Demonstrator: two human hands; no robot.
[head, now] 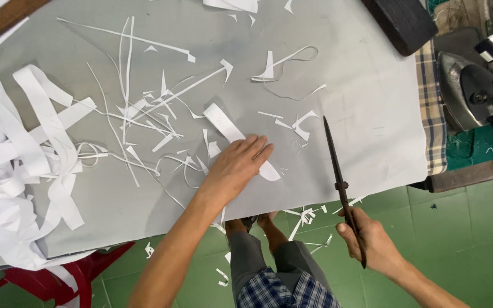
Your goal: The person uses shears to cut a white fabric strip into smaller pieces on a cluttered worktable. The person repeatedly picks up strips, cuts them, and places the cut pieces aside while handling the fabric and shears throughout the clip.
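My left hand (236,165) lies flat, fingers together, on a white strip with rounded ends (223,126) that rests on the grey table sheet (372,91). The strip's lower end sticks out past my fingers. My right hand (372,239) grips the handles of long dark scissors (338,171), held off the table's near edge. The blades are closed and point up over the sheet, to the right of the strip, not touching it.
Thin white offcuts (149,108) litter the sheet's middle. A heap of wide white strips (18,171) covers the left side. A clothes iron (475,91) sits on a checked cloth at right, a dark block (400,20) above it. A red stool (58,279) stands below on green floor.
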